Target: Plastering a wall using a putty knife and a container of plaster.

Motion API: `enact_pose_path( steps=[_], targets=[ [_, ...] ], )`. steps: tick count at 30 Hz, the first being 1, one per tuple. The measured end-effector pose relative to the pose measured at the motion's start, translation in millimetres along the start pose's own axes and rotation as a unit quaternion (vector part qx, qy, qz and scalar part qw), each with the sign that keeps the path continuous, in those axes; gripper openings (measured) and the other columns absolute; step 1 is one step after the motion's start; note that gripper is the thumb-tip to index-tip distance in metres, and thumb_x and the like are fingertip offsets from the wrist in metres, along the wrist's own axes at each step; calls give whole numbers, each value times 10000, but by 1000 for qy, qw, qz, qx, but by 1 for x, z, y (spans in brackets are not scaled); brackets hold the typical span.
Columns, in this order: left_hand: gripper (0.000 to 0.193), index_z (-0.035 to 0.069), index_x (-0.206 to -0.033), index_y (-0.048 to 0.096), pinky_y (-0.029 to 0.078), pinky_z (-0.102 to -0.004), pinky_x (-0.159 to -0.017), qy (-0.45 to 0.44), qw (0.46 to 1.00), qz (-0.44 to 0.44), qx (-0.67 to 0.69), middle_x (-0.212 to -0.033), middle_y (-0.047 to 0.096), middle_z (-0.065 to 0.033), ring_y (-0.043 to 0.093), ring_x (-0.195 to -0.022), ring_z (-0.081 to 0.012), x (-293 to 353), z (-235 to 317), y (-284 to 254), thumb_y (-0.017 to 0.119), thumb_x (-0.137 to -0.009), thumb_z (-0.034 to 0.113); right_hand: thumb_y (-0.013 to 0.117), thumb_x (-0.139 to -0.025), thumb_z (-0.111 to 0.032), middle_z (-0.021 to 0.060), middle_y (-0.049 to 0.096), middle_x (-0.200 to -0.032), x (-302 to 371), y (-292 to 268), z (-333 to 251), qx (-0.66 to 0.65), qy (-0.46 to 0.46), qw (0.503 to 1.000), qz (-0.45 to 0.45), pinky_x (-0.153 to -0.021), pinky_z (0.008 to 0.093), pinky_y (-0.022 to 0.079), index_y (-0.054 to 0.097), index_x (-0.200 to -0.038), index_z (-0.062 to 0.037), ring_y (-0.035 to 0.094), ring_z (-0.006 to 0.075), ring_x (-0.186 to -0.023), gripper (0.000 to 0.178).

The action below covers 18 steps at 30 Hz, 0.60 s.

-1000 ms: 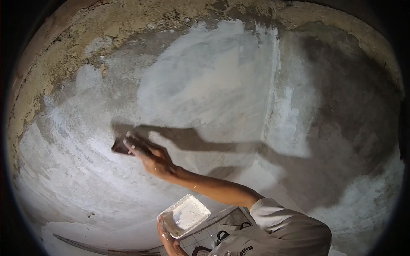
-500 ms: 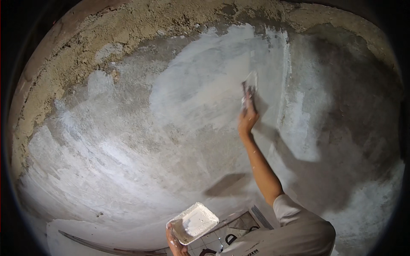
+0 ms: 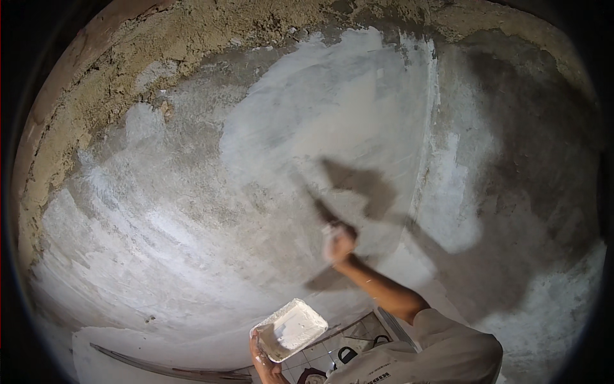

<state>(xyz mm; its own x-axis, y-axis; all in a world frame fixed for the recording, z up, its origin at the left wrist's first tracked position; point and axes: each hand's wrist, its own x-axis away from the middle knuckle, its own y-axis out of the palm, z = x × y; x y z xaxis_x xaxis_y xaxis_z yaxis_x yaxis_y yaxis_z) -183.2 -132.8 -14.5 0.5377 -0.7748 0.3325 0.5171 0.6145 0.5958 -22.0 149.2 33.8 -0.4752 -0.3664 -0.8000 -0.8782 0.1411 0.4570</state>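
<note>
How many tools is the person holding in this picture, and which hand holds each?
2. A putty knife is in the right hand, pressed against the plastered wall. A white plaster tray is held low in the left hand.

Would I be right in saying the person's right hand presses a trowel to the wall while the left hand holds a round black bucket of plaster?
Not quite. In the head view the left hand holds a flat, rectangular white tray of plaster, not a round black bucket. The right hand does press a trowel to the wall.

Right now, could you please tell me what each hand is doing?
Left hand: closed on white tray.
Right hand: closed on trowel against wall.
</note>
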Motion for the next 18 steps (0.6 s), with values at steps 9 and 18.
enact_pose_path(
  steps=[9,18],
  targets=[
    [469,39,-1209,505,514,-430,-842,7,999,10,-38,-1144,569,-156,593,-1009,-296,9,9,-12,556,-887,376,503,-771,97,215,540,-1294,-177,-20,27,341,-124,930,-60,-979,392,422,525,-1298,-1,521,352,-1209,536],
    [491,54,-1240,489,474,-458,-919,26,1000,-1,-16,-1197,546,-157,553,-1089,-310,9,8,-38,555,-884,385,524,-733,111,160,523,-1334,13,67,-27,192,-143,933,-269,-1025,400,424,645,-1163,-87,497,353,-1237,489]
  ],
)
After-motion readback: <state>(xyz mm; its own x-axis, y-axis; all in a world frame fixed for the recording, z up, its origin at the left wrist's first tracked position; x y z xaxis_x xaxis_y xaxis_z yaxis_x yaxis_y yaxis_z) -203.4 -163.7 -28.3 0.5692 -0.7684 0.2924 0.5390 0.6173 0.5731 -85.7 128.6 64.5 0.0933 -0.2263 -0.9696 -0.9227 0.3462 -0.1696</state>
